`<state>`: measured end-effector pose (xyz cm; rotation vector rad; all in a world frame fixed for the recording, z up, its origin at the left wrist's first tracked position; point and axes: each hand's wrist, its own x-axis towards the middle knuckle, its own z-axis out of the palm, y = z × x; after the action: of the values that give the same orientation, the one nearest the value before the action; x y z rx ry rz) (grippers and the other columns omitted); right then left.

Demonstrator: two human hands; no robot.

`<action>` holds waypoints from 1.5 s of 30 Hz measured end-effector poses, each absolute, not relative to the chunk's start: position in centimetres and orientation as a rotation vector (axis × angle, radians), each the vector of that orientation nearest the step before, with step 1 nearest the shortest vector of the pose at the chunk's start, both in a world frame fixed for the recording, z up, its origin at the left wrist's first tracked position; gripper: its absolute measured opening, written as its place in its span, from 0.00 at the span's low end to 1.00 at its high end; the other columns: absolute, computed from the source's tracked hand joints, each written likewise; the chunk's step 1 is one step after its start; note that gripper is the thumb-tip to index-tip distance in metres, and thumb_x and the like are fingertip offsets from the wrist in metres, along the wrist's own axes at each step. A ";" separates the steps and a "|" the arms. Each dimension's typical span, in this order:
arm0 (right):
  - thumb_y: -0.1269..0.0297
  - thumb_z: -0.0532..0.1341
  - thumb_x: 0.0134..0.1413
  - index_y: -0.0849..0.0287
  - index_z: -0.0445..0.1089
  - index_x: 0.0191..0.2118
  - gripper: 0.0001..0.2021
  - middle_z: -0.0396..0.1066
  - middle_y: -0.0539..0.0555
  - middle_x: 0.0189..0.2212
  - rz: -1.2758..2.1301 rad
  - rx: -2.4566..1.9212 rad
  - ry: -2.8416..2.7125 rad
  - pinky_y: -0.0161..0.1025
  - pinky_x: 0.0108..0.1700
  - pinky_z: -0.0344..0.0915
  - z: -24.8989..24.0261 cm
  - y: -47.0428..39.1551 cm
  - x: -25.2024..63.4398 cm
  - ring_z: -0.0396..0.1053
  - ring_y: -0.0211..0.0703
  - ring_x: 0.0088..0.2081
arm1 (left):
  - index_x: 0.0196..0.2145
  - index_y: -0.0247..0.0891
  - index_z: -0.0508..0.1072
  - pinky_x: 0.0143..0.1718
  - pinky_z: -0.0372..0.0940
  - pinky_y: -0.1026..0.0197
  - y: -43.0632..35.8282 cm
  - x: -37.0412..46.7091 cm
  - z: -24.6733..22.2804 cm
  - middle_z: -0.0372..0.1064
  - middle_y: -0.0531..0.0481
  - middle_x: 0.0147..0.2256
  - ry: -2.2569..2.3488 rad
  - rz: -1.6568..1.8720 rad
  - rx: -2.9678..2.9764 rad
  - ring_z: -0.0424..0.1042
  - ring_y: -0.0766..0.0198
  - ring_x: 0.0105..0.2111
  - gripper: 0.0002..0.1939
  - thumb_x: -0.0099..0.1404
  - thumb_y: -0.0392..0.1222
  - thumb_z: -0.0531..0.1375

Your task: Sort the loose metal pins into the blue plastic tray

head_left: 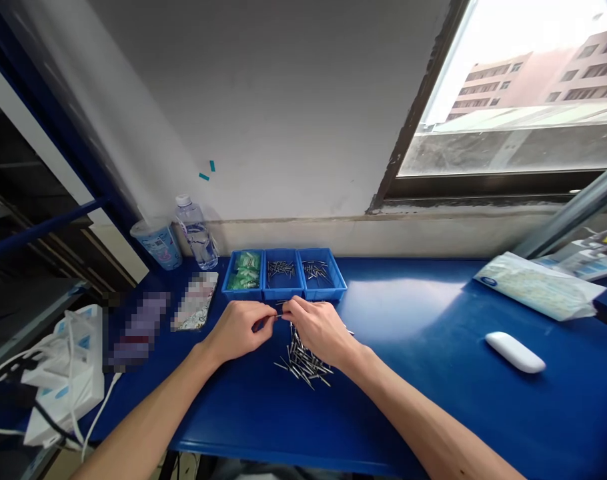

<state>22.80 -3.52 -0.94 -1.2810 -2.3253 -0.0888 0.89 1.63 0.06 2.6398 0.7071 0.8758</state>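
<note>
The left hand had its thumb and forefinger closed on a slim metal pin, midway between the tabletop's front and back edges. The right hand's bunched fingertips met the far end. Loose pins lay nearer the front edge; blue trays lined the back.

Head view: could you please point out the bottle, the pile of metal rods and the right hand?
Bottle (198,235), head view: its side.
Pile of metal rods (304,359), head view: its middle.
Right hand (322,328), head view: its back.
</note>
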 end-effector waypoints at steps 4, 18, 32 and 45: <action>0.68 0.54 0.77 0.59 0.67 0.45 0.06 0.76 0.53 0.36 -0.027 -1.388 -2.367 0.38 0.29 0.46 -0.8 -3.5 22.6 0.74 0.40 0.31 | 0.38 0.38 0.79 0.32 0.63 0.61 1.7 0.9 0.3 0.76 0.51 0.29 0.650 0.883 2.722 0.74 0.64 0.28 0.08 0.71 0.34 0.59; 0.67 0.56 0.76 0.59 0.66 0.47 0.04 0.76 0.53 0.41 -0.136 -1.244 -2.369 0.37 0.29 0.49 -0.1 -4.0 22.6 0.74 0.39 0.32 | 0.37 0.38 0.79 0.31 0.61 0.62 2.0 0.4 0.1 0.77 0.50 0.30 0.760 0.865 2.563 0.71 0.65 0.27 0.10 0.73 0.39 0.57; 0.64 0.56 0.76 0.59 0.64 0.54 0.07 0.77 0.56 0.44 -0.052 -1.311 -2.356 0.38 0.29 0.50 0.0 -4.1 22.4 0.75 0.41 0.35 | 0.31 0.37 0.77 0.30 0.59 0.63 1.6 0.8 0.5 0.70 0.54 0.24 0.724 0.812 2.578 0.67 0.67 0.25 0.10 0.70 0.35 0.58; 0.63 0.56 0.76 0.60 0.65 0.50 0.06 0.77 0.55 0.42 -0.044 -1.308 -2.390 0.37 0.28 0.48 -0.1 -4.0 22.5 0.75 0.40 0.34 | 0.33 0.37 0.77 0.33 0.61 0.64 1.6 0.8 0.4 0.75 0.52 0.29 0.704 0.809 2.558 0.72 0.66 0.28 0.09 0.69 0.33 0.58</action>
<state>22.51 -4.04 -0.13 -1.3082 -2.3900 -0.0441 0.81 1.58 0.39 2.5576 0.7044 0.8092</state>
